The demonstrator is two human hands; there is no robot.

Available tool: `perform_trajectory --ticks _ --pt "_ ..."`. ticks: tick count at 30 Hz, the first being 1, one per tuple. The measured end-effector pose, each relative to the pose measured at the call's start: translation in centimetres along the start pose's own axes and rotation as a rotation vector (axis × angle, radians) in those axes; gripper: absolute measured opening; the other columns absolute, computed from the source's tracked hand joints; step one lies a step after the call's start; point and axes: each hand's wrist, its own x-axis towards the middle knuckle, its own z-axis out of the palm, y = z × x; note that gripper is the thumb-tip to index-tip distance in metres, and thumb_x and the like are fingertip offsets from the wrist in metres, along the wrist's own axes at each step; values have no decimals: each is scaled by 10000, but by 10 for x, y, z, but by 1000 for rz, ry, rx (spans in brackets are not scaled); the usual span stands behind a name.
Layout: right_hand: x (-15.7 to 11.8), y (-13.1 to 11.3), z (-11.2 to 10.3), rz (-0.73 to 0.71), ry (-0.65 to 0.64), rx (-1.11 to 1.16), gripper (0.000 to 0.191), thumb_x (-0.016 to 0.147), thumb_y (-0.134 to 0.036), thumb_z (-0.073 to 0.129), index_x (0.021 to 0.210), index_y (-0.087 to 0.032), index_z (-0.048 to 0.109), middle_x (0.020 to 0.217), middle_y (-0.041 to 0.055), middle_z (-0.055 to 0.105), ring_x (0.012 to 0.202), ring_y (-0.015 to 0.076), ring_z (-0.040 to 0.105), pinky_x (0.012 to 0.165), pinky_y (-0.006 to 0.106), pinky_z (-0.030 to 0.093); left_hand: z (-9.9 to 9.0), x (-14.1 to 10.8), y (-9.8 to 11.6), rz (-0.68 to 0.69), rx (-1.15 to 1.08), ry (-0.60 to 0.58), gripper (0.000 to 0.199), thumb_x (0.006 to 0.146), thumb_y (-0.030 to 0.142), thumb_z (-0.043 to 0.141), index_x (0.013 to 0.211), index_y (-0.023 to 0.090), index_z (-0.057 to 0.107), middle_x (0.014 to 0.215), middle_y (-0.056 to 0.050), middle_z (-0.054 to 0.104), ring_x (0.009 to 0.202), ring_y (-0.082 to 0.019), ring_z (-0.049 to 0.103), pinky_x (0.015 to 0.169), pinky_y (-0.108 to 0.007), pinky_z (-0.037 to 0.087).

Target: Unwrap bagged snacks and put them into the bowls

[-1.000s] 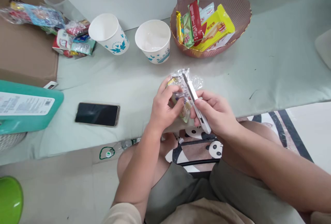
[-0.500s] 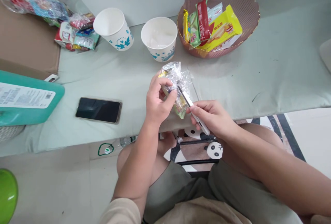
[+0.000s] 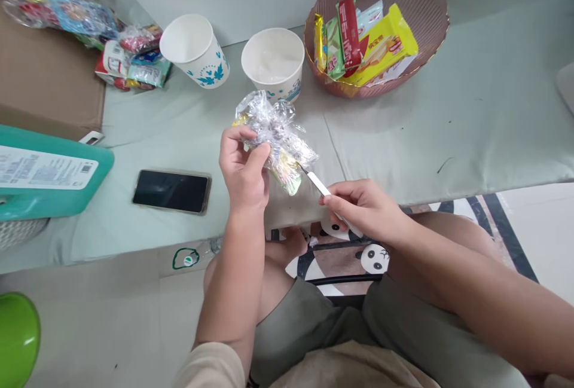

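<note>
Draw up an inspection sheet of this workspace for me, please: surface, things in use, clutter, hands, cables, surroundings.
Surface: pale green cloth, lightly creased.
Things in use: crinkled clear-plastic packet; slim white knife, blade tip at the packet, contact unclear.
Clutter: black rectangular phone; two blue-printed white paper cups; pink ribbed gold-rimmed bowl holding colourful wrapped snacks.
Hands: left hand grips the packet; right hand holds the knife.
Cables: nothing seen.
Surroundings: brown cardboard box; teal plastic jug, white-labelled.

A cloth-covered table stands above pale tiled floor.
</note>
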Motion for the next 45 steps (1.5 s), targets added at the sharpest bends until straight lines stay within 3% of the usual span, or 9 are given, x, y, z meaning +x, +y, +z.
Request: perform_trajectory --ticks 7,11,14,18,23,28,31,38,45 --pt "-4 -3 -10 -133 32 -184 334 945 -454 542 814 -178 677 586 -8 563 517 119 528 510 254 379 -7 10 8 -155 -137 90 340 700 253 772 897 262 496 900 23 641 814 -127 634 737 -256 530" --pt "-1 -1 -38 -380 449 -515 254 927 -395 595 879 -195 743 753 56 667 617 160 563 606 310 417 -16 12 10 -154 -38 50 348 716 339 762 902 276 474 915 10 638 831 -146 640 726 -280 544" --pt "5 11 -70 -386 717 -713 212 905 -367 627 964 -226 773 897 91 696 718 210 610 668 350 447 -15 6 10 -183 157 -94 285 758 393 736 872 267 507 806 11 573 668 -125 559 591 -259 479" --pt "9 29 -105 -227 835 -863 248 884 -343 660 1079 -238 772 885 100 682 736 245 601 715 387 470 -4 -7 10 -260 311 -394 235 766 302 746 921 268 572 785 18 540 558 -80 442 488 -214 389" --pt "4 33 -107 -120 1002 -982 366 859 -334 654 1183 -183 733 1113 205 674 1089 437 614 938 617 467 6 -13 12 -375 298 -577 465 758 206 714 1150 318 491 923 3 617 624 -104 564 551 -235 507" --pt "11 26 -61 -692 555 -817 487 876 -432 697 1313 -228 634 1302 164 606 1236 342 595 1055 534 494 12 -17 12 -434 230 -705 564 750 195 686 1233 323 426 1079 -19 679 744 -126 664 644 -249 558" --pt "19 21 -41 -703 387 -725 281 940 -319 602 1201 -247 676 1263 125 646 1167 272 642 1001 443 530 13 -21 12 -438 211 -790 622 746 190 680 1293 328 417 1203 -47 675 840 -141 694 715 -264 585" --pt "25 2 -47 -404 598 -429 52 872 -218 618 879 -223 669 788 33 652 694 168 579 679 321 466 0 -18 16 -390 441 -708 592 803 180 666 1354 329 509 1494 -115 564 811 -125 705 665 -265 589" --pt "34 1 -55 -223 732 156 125 830 -249 696 837 -234 572 691 -19 514 560 125 493 551 302 449 -1 -9 27 -208 703 -748 190 813 269 714 996 219 732 1202 -74 742 1112 -228 703 1008 -399 553"
